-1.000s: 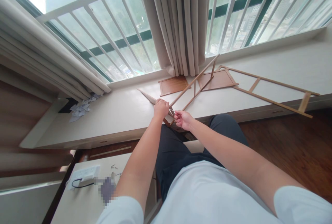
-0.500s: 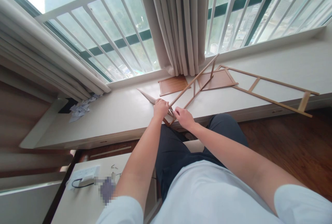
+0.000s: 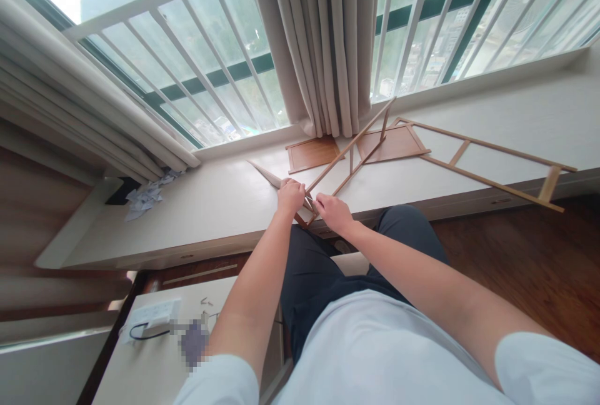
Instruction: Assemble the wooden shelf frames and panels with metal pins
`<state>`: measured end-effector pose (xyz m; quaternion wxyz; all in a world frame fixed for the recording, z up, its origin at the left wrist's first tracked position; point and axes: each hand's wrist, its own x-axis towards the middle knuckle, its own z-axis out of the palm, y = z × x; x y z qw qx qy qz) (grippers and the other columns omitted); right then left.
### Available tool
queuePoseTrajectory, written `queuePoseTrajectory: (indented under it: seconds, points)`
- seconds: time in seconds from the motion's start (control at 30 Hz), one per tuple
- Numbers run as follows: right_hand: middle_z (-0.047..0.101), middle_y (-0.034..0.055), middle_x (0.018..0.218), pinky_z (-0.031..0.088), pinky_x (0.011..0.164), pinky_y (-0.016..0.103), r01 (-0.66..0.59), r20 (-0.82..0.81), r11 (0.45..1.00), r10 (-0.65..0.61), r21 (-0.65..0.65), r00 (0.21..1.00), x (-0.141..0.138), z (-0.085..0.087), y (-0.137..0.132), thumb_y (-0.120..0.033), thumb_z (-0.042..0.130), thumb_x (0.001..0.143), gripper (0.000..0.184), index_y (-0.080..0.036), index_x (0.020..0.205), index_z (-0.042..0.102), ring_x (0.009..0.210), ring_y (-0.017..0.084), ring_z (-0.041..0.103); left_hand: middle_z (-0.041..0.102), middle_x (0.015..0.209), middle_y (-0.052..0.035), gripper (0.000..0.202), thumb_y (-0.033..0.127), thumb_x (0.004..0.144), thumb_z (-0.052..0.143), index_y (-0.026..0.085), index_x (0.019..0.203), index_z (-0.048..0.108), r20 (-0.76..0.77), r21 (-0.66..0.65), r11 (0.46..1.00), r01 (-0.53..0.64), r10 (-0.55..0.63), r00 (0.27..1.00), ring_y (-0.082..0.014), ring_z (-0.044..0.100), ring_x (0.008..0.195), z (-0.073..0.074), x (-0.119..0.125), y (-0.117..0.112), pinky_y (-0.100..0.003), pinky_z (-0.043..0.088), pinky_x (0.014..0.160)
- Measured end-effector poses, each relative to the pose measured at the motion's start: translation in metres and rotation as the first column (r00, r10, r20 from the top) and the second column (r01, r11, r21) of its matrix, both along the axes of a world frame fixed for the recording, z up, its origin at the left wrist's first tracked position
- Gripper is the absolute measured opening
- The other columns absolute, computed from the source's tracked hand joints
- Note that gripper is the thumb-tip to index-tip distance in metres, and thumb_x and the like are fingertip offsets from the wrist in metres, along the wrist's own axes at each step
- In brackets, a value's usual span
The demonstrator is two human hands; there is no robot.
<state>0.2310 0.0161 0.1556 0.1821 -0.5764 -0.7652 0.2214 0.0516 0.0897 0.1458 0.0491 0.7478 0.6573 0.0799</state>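
- The slim brown wooden ladder-shaped frame (image 3: 328, 169), at centre, might twist out of line if the left hand (image 3: 291, 195) eases its grip on the thin brown wooden panel (image 3: 268, 175).
- Long straight rails, short crossbars, smooth finish; it stands tilted.
- Right hand (image 3: 332, 212): fingers curled beside its lower end; whether they grip anything, I cannot tell.
- A tan wooden ladder-shaped frame (image 3: 492, 147) lies at right.

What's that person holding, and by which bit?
The left hand grips the wooden frame at its near end, beside the tilted panel. The right hand is there too, but I can't tell whether it holds anything.
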Motion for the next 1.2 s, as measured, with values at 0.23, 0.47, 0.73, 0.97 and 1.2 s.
queuePoseTrajectory:
  seconds: [0.23,0.47,0.73,0.97,1.2]
  points:
    - [0.072,0.0079,0.109,0.031,0.066,0.029,-0.045,0.027,0.998,0.044,0.047,0.999,0.000,0.000,-0.002,-0.037,0.039,0.110,0.029,-0.025,0.110,0.065,0.085,0.020,0.063,0.071,0.109,-0.0127,0.040,0.036,0.104,0.038,0.021,0.099,0.074,0.019,0.000,1.000,-0.007,0.007,1.000,-0.0293,0.048,0.129,0.002,0.001,-0.001,-0.044,0.042,0.109]
    - [0.071,0.0110,0.110,0.032,0.066,0.030,-0.059,0.073,0.996,0.054,0.066,0.996,0.003,0.000,0.000,-0.038,0.038,0.110,0.030,-0.024,0.112,0.064,0.089,0.022,0.064,0.072,0.107,-0.0125,0.039,0.034,0.103,0.038,0.022,0.097,0.074,0.044,-0.010,1.000,-0.012,0.013,0.999,-0.0293,0.048,0.128,0.004,0.003,-0.002,-0.044,0.042,0.110]
    - [0.073,0.0121,0.107,0.032,0.068,0.030,-0.052,0.021,0.997,0.051,0.058,0.998,-0.001,0.002,0.002,-0.037,0.042,0.109,0.027,-0.023,0.107,0.066,0.088,0.023,0.064,0.072,0.110,-0.0125,0.040,0.035,0.104,0.036,0.021,0.097,0.073,0.027,-0.027,0.999,-0.030,0.030,0.999,-0.0287,0.048,0.128,0.006,0.004,-0.002,-0.043,0.042,0.109]
    - [0.073,0.0081,0.088,0.029,0.066,0.030,0.074,-0.106,0.994,-0.082,-0.076,0.991,-0.003,0.001,0.006,-0.040,0.047,0.106,0.030,-0.022,0.090,0.066,0.079,0.021,0.062,0.071,0.107,-0.0130,0.040,0.034,0.104,0.037,0.020,0.097,0.073,0.022,-0.003,1.000,-0.005,0.005,1.000,-0.0291,0.048,0.128,0.004,0.003,-0.003,-0.044,0.041,0.110]
    - [0.066,0.0003,0.064,0.036,0.067,0.026,0.080,-0.467,0.972,-0.177,-0.221,0.866,-0.007,-0.011,0.012,-0.032,0.054,0.097,0.033,-0.021,0.066,0.057,0.066,0.015,0.057,0.071,0.111,-0.0133,0.040,0.035,0.103,0.037,0.021,0.098,0.074,0.033,-0.024,0.999,-0.028,0.029,0.999,-0.0303,0.047,0.129,0.005,0.004,-0.003,-0.046,0.042,0.110]
